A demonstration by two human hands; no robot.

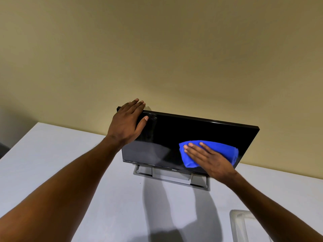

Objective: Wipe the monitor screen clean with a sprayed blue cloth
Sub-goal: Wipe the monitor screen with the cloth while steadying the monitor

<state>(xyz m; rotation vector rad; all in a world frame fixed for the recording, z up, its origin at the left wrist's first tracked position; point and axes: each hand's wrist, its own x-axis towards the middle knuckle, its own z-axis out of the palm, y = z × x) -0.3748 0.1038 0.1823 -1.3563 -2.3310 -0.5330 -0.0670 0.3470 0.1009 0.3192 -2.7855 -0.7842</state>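
Laying flat hands on the grey table's monitor, left steadies, right presses blue cloth; beige wall behind.

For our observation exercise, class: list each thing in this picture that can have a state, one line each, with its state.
Dell monitor: standing on its stand, screen dark, smudge near the top left corner.
blue cloth: bunched, pressed against the screen's lower right.
left grip: rests on the monitor's top left corner, fingers straight.
right grip: flat on the cloth, pressing it.
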